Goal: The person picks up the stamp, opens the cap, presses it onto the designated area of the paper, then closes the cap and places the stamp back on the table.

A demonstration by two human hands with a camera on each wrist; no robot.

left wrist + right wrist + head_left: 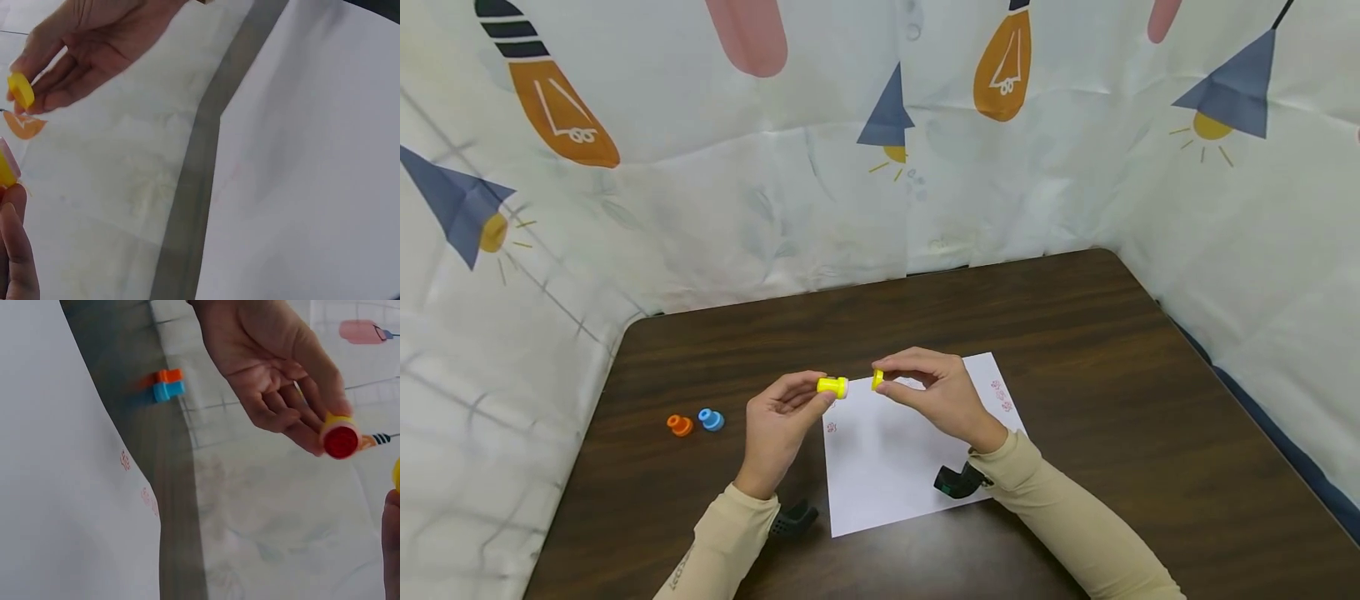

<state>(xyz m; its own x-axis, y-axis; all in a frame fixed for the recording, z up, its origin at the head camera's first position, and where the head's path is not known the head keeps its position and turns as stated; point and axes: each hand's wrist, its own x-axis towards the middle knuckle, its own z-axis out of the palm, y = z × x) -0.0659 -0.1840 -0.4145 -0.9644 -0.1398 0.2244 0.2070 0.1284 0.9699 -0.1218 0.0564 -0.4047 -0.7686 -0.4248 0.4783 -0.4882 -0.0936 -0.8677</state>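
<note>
A small yellow stamp [829,386] is pinched between the thumb and fingers of my left hand [780,429]. Its round red stamping face [342,442] shows in the right wrist view, pointing toward the other hand. My right hand [942,395] pinches the yellow cap [877,379] by its edges, a short gap away from the stamp. Both hands are raised over the far part of a white sheet of paper [895,475]. Small red stamp prints [1001,395] mark the sheet near its left and right edges.
To the left on the dark wooden table [1112,400] stand an orange stamp [680,425] and a blue stamp [711,419], side by side. White fabric [715,217] with printed lamps and bulbs surrounds the table's back and sides.
</note>
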